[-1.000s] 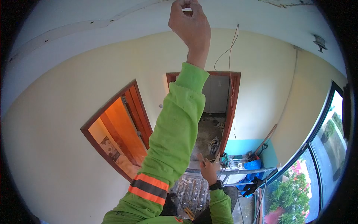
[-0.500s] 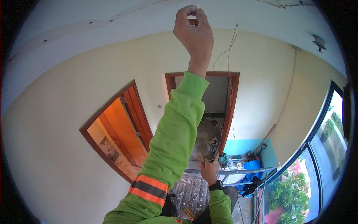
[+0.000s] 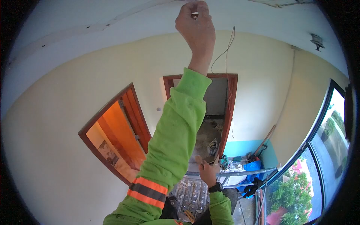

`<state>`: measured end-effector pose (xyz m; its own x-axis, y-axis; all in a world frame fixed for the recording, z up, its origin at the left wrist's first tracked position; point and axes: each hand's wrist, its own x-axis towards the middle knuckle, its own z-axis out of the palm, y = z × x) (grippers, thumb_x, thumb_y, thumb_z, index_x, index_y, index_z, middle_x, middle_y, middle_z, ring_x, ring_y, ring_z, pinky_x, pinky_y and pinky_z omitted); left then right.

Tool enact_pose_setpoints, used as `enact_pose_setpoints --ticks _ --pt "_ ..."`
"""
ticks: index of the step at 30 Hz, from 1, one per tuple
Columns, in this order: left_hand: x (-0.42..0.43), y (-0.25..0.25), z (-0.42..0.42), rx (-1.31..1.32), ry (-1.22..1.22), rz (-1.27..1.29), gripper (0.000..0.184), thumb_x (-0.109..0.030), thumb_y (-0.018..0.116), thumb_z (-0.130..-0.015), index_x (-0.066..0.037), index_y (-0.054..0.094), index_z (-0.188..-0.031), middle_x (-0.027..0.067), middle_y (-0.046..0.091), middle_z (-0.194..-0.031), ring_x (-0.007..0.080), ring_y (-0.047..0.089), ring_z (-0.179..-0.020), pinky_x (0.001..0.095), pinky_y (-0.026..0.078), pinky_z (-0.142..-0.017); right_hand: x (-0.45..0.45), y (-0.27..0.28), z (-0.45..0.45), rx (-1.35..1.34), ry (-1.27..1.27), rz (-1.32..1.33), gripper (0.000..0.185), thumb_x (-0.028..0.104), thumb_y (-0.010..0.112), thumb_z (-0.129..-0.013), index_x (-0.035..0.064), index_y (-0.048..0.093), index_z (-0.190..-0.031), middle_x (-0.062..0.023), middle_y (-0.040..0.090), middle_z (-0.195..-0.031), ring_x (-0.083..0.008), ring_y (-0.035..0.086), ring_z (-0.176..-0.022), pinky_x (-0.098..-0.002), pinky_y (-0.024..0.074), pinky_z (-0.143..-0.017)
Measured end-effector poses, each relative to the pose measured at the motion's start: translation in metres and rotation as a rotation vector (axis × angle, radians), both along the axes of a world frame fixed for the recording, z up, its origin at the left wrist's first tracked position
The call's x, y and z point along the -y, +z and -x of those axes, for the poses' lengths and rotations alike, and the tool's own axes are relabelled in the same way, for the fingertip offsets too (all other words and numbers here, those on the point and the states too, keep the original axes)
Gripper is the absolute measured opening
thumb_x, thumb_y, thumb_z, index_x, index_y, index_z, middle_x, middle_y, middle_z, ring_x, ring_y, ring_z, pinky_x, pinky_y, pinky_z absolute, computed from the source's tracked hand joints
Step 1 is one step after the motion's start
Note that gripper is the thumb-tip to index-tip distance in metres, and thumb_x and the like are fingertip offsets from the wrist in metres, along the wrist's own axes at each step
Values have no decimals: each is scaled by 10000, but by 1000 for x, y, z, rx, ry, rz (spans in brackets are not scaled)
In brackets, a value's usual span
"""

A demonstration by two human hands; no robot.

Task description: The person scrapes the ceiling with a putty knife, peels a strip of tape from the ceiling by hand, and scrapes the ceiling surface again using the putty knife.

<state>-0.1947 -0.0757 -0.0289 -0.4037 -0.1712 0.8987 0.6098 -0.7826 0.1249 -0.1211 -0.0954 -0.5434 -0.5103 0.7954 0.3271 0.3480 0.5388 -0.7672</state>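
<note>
My left hand (image 3: 195, 28) is raised to the ceiling at the top of the view, its fingers pinched together. A small white sliver (image 3: 195, 14) shows in the gap between thumb and fingers; its kind is unclear. Lower down, my right hand (image 3: 208, 174), with a dark watch on the wrist, is partly curled. A flat, pale tan piece (image 3: 216, 162) with a pointed top sticks up beside its fingers, too small to name. Close above my left hand is the white ceiling (image 3: 142, 18), with a patched seam and dark spots along it.
Below me lies a spattered metal platform (image 3: 189, 195) with a grey rail (image 3: 245, 173). Thin wires (image 3: 227, 56) hang from the ceiling. Two wooden door frames (image 3: 233, 101) stand ahead. A blue container (image 3: 253, 166), a long-handled tool (image 3: 265, 138) and a window (image 3: 318, 161) are right.
My left hand has risen slightly, closer to the ceiling, and the white bit at its fingertips is less visible. My right hand has dropped a little. The view has shifted slightly.
</note>
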Motion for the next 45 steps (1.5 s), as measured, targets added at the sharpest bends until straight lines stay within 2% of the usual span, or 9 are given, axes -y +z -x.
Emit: enact_pose_setpoints --ticks 4,7,26,29,31,34,41,43,45 --pt "-9 2 -15 57 -529 166 162 -151 616 -934 4 660 -930 63 646 -839 116 570 -649 253 503 -592 -6 -11 2 -31 -1 -56 278 258 527 -922 2 608 -992 -289 639 -853 -479 614 -818 -574 468 -718" --pt "-5 4 -29 130 -713 208 175 -163 626 -929 9 651 -953 62 651 -865 122 578 -680 263 514 -592 1 5 -3 12 2 4 278 262 524 -923 1 606 -975 -286 642 -846 -481 614 -809 -578 468 -716" --pt "-8 17 -38 339 -1048 199 109 -151 604 -909 -45 605 -930 55 615 -847 149 565 -702 295 502 -626 1 8 -6 8 14 11 310 250 535 -910 -3 612 -1072 -280 645 -899 -479 609 -836 -561 476 -735" --pt "-7 4 -46 183 -1048 146 104 -134 556 -856 -44 513 -824 98 618 -821 207 580 -655 371 491 -599 1 8 -7 -26 25 25 310 254 525 -915 9 612 -1084 -276 646 -906 -478 608 -839 -563 475 -732" --pt "-2 -2 -58 77 -948 333 108 -151 511 -842 -81 438 -804 119 598 -889 243 581 -714 380 509 -629 1 5 -6 -55 25 21 310 259 521 -917 15 613 -1084 -273 647 -905 -478 609 -838 -566 473 -728" --pt "-6 -3 -69 46 -884 483 141 -129 537 -842 1 588 -861 95 617 -817 169 587 -604 291 515 -538 0 -2 -5 -51 -10 -5 304 273 517 -918 11 616 -1037 -275 647 -901 -478 609 -834 -569 472 -724" --pt "-20 3 -91 -108 -817 415 107 -84 520 -860 -38 498 -766 88 600 -808 165 567 -599 280 487 -523 -5 -6 -4 23 -2 5 324 232 552 -916 -21 593 -1114 -296 641 -866 -473 612 -847 -544 474 -723" --pt "-23 11 -94 -60 -868 441 126 -157 603 -928 -36 613 -962 58 631 -876 137 574 -711 277 511 -629 -3 0 -6 3 15 13 324 231 553 -915 -25 594 -1109 -297 641 -864 -474 613 -846 -547 474 -722" --pt "-30 14 -97 -18 -907 420 133 -159 599 -936 -32 615 -972 62 636 -891 134 578 -715 271 517 -631 -1 5 -7 -5 19 25 316 226 554 -914 -32 597 -1091 -296 641 -859 -477 613 -847 -545 476 -719"
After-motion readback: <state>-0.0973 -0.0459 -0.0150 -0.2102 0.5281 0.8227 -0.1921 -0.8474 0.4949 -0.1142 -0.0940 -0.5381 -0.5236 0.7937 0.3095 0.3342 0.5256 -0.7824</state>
